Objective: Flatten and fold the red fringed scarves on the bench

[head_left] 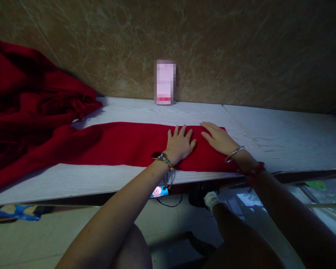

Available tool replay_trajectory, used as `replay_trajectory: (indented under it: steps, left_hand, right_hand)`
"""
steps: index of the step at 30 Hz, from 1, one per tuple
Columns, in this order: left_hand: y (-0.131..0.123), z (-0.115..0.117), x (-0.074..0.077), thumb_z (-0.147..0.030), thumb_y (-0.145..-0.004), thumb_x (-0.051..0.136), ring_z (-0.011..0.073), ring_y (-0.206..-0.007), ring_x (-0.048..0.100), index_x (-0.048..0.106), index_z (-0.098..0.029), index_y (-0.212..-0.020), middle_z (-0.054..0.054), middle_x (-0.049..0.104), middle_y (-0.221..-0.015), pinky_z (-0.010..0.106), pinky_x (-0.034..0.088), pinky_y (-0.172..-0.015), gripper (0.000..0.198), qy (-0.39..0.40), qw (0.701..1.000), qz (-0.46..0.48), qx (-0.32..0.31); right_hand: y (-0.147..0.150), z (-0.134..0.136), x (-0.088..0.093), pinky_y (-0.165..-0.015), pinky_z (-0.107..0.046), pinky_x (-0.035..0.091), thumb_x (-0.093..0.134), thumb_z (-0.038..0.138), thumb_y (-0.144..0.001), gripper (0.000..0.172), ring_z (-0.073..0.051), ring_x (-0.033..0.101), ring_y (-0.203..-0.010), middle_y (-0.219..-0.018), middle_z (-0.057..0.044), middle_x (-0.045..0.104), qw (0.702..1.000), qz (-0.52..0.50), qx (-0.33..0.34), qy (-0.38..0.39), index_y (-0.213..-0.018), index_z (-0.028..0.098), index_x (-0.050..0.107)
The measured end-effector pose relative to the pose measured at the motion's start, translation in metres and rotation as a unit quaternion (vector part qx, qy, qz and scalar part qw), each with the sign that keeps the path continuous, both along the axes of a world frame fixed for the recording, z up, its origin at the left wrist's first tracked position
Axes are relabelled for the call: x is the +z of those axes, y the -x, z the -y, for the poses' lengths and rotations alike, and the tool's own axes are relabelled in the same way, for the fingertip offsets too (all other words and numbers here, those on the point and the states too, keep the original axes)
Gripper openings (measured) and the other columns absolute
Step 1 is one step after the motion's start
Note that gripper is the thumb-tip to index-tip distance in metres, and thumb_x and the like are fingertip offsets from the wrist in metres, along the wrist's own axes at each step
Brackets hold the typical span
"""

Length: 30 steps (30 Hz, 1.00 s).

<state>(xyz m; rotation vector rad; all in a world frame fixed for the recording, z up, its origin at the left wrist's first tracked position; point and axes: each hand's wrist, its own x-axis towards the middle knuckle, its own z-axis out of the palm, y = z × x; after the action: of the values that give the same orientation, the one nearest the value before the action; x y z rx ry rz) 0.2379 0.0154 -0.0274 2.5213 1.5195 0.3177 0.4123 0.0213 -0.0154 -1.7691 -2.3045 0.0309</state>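
A long red cloth strip [123, 144] lies flat along a white wood-grain table [81, 179]. Its left end runs into a heaped red cloth pile [25, 101]. My left hand [180, 144] lies flat on the strip with fingers spread; it wears a ring and a beaded bracelet. My right hand [218, 138] rests palm down on the strip's right end, fingers stretched out, with a silver bangle and a red cord at the wrist. Neither hand holds anything.
A blurred pink upright card [164, 82] leans against the brown marbled wall at the table's back edge. Below the table's front edge I see my knees, a cable, a colourful small object [159, 192] and a tiled floor.
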Motion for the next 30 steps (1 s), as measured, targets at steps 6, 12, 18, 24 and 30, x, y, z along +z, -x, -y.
replay_trajectory:
  steps: [6,12,18,24,30]
  left_hand:
    - [0.010,-0.007,0.000,-0.030,-0.095,0.026,0.0247,-0.137,0.029,0.036,-0.016,-0.141,0.010,0.031,-0.150,0.045,0.024,-0.111,0.049,-0.008,0.998,0.009,0.057]
    - [0.010,-0.010,-0.002,-0.036,-0.095,0.022,0.0258,-0.140,0.021,0.032,-0.020,-0.143,0.007,0.027,-0.152,0.048,0.019,-0.113,0.052,0.017,0.998,-0.006,0.055]
    - [0.010,-0.009,-0.003,-0.037,-0.094,0.023,0.0257,-0.139,0.024,0.035,-0.019,-0.142,0.008,0.030,-0.150,0.048,0.020,-0.112,0.053,0.004,0.998,0.002,0.057]
    - [0.008,-0.009,-0.005,-0.036,-0.093,0.024,0.0258,-0.137,0.030,0.040,-0.018,-0.139,0.009,0.036,-0.148,0.049,0.022,-0.111,0.052,-0.018,0.998,0.011,0.064]
    - [0.015,0.006,0.003,-0.030,-0.092,0.030,0.0254,-0.139,0.025,0.048,-0.018,-0.131,0.009,0.031,-0.151,0.050,0.023,-0.111,0.045,-0.062,0.998,0.010,0.032]
  right_hand:
    - [0.025,0.012,-0.017,-0.109,-0.057,0.021,0.028,0.038,-0.094,0.051,-0.026,0.022,-0.140,-0.152,-0.006,0.029,0.990,0.032,-0.080,0.108,-0.142,0.024,0.036]
    - [-0.004,0.013,-0.019,-0.110,-0.055,0.020,0.024,0.040,-0.094,0.054,-0.025,0.023,-0.139,-0.153,-0.008,0.026,0.974,0.058,-0.188,0.112,-0.144,0.023,0.033]
    - [-0.048,0.013,-0.033,-0.106,-0.058,0.028,0.025,0.036,-0.092,0.054,-0.028,0.032,-0.136,-0.148,-0.013,0.035,0.962,0.018,-0.260,0.082,-0.141,0.018,0.037]
    - [-0.071,0.024,-0.036,-0.105,-0.053,0.033,0.031,0.034,-0.089,0.053,-0.031,0.035,-0.133,-0.142,-0.019,0.043,0.965,-0.039,-0.257,-0.008,-0.132,0.008,0.048]
    - [0.012,0.047,-0.021,-0.110,-0.048,0.027,0.031,0.040,-0.091,0.057,-0.027,0.028,-0.137,-0.148,-0.015,0.034,0.993,-0.029,-0.113,-0.022,-0.139,0.011,0.040]
